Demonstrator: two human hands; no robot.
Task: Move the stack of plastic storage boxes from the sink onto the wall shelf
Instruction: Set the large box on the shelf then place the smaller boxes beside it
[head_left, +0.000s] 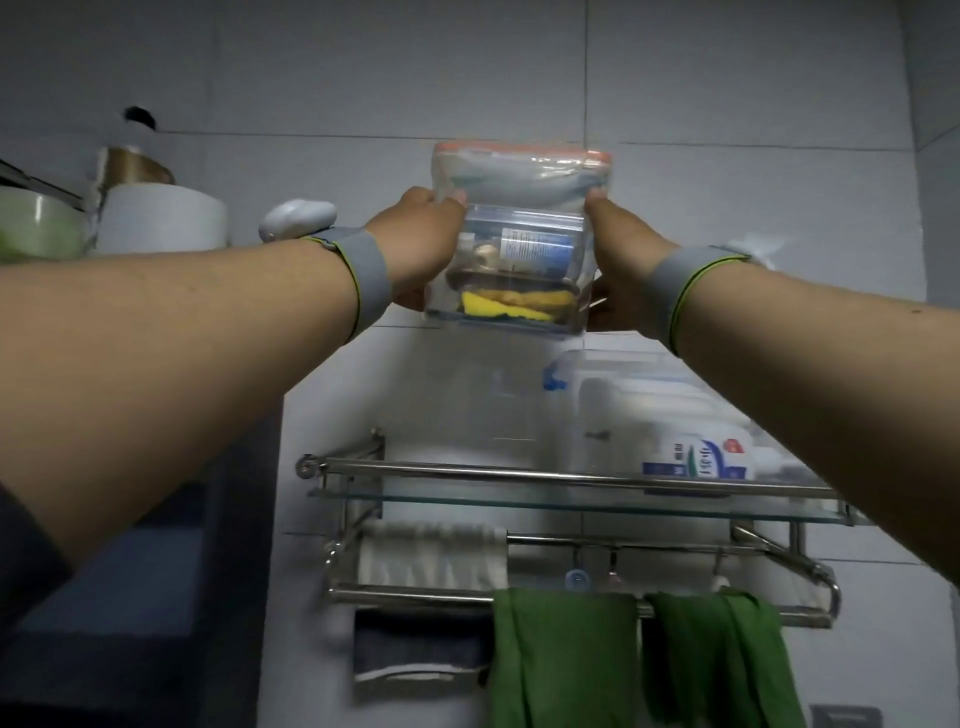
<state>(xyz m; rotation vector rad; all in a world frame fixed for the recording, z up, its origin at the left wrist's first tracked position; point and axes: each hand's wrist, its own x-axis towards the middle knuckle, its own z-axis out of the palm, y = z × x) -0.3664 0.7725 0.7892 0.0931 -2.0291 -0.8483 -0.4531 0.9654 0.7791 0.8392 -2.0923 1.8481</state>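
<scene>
A stack of clear plastic storage boxes (517, 244) is held up against the tiled wall, above the glass wall shelf (467, 501). The top box has an orange-rimmed lid; the lower ones show a blue-labelled item and yellow contents. My left hand (423, 244) grips the stack's left side, thumb on the front. My right hand (618, 260) clamps the right side, fingers under the bottom edge. The stack hangs clear of the shelf, over its left half. Both wrists wear grey bands.
On the shelf's right half stands another clear box with a blue clip (639, 410) holding white bottles. A metal rail (519, 473) runs along the shelf front. Below hang a white towel (431, 558) and green cloths (566, 660). At the upper left sit a white roll (163, 221) and a green bowl (36, 223).
</scene>
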